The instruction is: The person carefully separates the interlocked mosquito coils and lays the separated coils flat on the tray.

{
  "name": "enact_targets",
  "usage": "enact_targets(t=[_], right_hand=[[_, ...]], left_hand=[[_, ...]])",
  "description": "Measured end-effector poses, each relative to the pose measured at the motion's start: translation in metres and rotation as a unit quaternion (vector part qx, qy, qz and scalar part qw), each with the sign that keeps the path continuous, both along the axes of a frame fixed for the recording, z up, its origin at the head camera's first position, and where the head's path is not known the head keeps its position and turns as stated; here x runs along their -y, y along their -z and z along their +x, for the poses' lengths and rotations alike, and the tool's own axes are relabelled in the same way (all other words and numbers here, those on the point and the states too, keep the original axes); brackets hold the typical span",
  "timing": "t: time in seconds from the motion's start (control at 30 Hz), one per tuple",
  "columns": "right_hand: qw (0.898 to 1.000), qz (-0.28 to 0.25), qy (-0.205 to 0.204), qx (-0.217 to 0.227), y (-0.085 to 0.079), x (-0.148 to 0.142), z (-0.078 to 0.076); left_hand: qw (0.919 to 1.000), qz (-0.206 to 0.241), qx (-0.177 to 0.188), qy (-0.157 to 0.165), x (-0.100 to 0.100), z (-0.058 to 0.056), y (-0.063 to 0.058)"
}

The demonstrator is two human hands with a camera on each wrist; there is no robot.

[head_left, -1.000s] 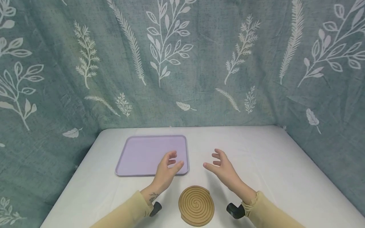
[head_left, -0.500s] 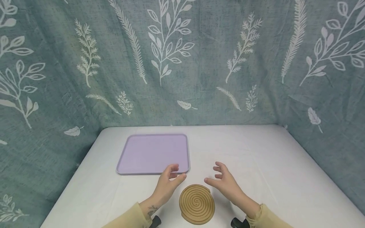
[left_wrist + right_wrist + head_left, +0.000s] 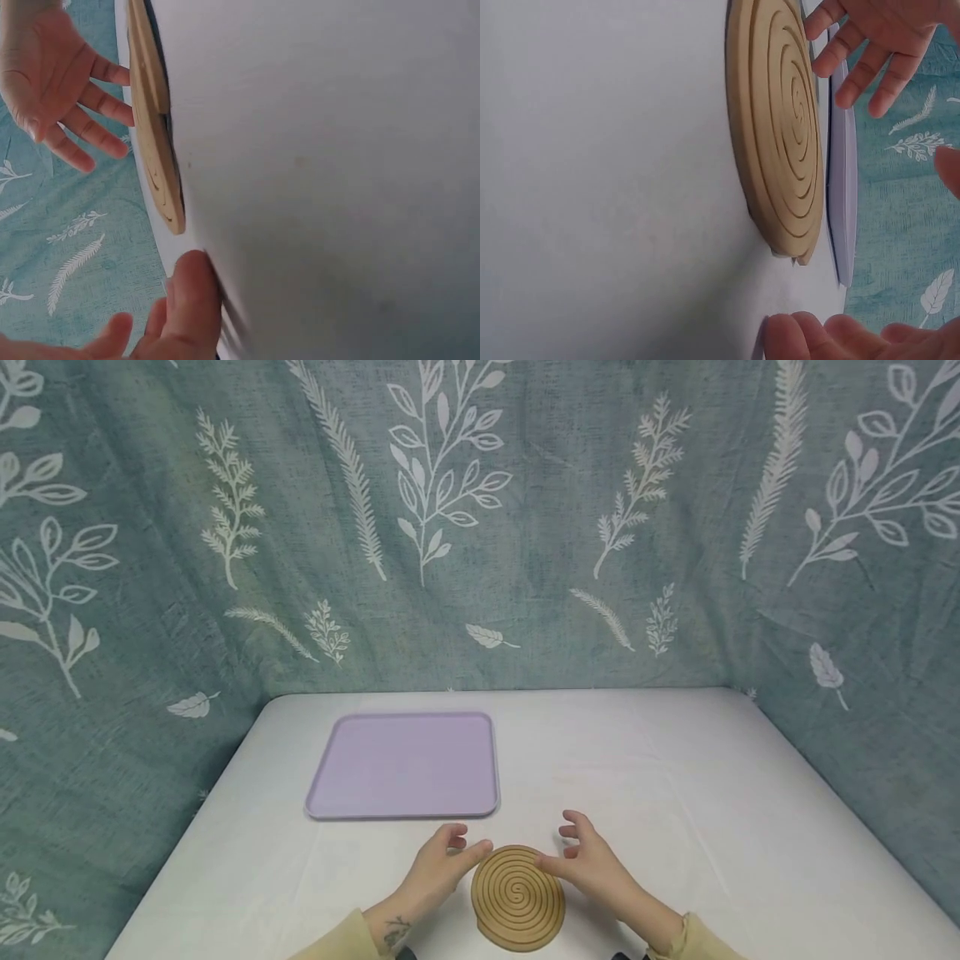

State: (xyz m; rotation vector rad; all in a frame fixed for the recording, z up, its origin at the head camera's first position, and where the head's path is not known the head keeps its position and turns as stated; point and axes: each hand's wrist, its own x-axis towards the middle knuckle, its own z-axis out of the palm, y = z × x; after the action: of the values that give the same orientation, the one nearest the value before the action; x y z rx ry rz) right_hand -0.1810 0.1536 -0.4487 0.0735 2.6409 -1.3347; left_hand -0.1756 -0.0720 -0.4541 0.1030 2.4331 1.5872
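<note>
A round tan trivet (image 3: 517,902) with a spiral groove lies flat near the front of the white table. My left hand (image 3: 438,872) is at its left side, thumb tip right at the upper left rim. On the opposite side is my right hand (image 3: 596,872), its thumb overlapping the upper right rim in the head view. Fingers of both hands are loosely bent and apart, gripping nothing. The left wrist view shows the trivet (image 3: 156,150) edge-on, with the right hand (image 3: 56,82) spread beyond it. In the right wrist view, the left hand (image 3: 889,30) appears past the trivet's (image 3: 780,135) far edge.
A shallow lilac tray (image 3: 405,768) lies behind the trivet, toward the left. White cloth covers the table (image 3: 675,793). Green fabric (image 3: 525,635) with white leaf prints hangs behind the table and along both sides.
Both hands have drawn back toward me and down, from over the tray's front right corner and the table beside it to either side of the trivet. Trivet and tray have stayed put.
</note>
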Motion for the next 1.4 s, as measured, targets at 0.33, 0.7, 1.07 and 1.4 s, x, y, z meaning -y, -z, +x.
enact_targets(t=[0.33, 0.7, 1.07, 1.4], right_hand=[[1.000, 0.007, -0.004, 0.011, 0.003, -0.001, 0.009], [0.999, 0.033, -0.007, 0.011, 0.008, 0.001, 0.011], [0.999, 0.038, -0.007, 0.022, 0.009, 0.004, 0.010], [0.998, 0.035, -0.007, 0.052, 0.008, 0.007, 0.005]], left_hand=[[0.9993, -0.016, 0.034, -0.004, 0.000, 0.002, 0.002], [0.9968, -0.055, 0.036, 0.046, 0.001, 0.004, 0.008], [0.9929, -0.081, 0.041, 0.078, -0.001, 0.003, 0.011], [0.9918, -0.087, 0.039, 0.084, -0.002, 0.003, 0.012]])
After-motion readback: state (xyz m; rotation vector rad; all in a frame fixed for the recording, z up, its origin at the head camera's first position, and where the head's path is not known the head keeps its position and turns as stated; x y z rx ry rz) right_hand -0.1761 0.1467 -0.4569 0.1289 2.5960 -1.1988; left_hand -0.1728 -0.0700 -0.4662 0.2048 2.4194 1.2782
